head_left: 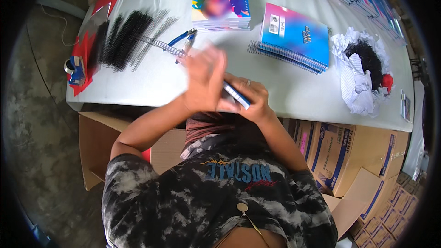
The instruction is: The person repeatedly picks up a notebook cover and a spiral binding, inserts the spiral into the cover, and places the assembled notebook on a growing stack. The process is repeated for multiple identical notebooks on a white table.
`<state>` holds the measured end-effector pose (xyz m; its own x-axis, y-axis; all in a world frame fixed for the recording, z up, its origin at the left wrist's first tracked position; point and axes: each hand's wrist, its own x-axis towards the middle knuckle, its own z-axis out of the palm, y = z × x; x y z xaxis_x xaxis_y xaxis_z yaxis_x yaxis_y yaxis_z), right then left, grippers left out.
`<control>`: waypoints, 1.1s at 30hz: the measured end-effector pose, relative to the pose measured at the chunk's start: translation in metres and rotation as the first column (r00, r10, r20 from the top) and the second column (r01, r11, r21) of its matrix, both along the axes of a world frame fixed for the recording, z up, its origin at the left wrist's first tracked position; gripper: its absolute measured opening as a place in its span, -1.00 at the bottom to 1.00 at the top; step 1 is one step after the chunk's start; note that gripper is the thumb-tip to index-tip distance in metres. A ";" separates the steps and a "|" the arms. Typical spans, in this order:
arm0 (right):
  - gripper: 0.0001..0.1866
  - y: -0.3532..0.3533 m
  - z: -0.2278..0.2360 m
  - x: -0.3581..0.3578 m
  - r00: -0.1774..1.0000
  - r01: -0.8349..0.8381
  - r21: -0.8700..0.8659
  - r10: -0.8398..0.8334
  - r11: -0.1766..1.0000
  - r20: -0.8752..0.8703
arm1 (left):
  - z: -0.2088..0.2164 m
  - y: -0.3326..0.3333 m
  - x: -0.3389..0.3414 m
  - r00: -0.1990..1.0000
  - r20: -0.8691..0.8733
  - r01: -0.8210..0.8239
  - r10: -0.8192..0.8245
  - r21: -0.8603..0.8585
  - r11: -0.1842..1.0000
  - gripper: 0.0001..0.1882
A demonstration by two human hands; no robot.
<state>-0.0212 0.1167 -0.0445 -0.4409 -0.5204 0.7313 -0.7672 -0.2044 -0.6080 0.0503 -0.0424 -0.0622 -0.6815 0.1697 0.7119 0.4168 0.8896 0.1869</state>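
Note:
In front of my body, my right hand [255, 97] is closed around a small notebook [237, 94], whose white and dark blue edge shows. My left hand [205, 79] is raised beside it, its fingers smeared by motion. A spiral binding coil [166, 47] runs from the upper left toward the left hand; its near end is hidden there. Just beyond, blue-handled pliers [180, 39] lie on the table. Many loose black coils [126, 39] are spread to the left.
Colourful notebooks [220, 4] are stacked at the back. Blue-pink spiral notebooks [294, 41] lie to the right, near crumpled paper [356, 80] with black scraps. A blue tape dispenser [77, 71] sits at the left edge. Cardboard boxes [337, 151] stand below the table [294, 96].

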 end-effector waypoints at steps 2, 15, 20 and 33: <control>-0.54 0.000 -0.004 -0.002 0.997 0.055 -0.045 -0.052 0.997 0.058 | -0.007 0.016 0.010 0.962 -0.205 0.149 -0.182 -0.166 0.975 -0.01; -0.44 -0.004 0.006 0.008 0.987 -0.052 0.025 0.048 0.998 0.152 | 0.015 -0.001 -0.010 0.959 -0.169 0.232 -0.227 0.009 0.973 0.06; -0.53 -0.004 -0.002 0.006 0.948 -0.028 0.013 0.022 1.000 0.316 | -0.020 0.024 0.016 0.974 -0.028 0.223 -0.225 -0.072 0.972 0.06; -0.62 0.025 0.114 -0.017 0.931 0.001 0.539 -0.198 0.842 0.308 | 0.129 0.027 0.010 0.902 0.365 -0.255 -0.232 0.882 0.396 -0.79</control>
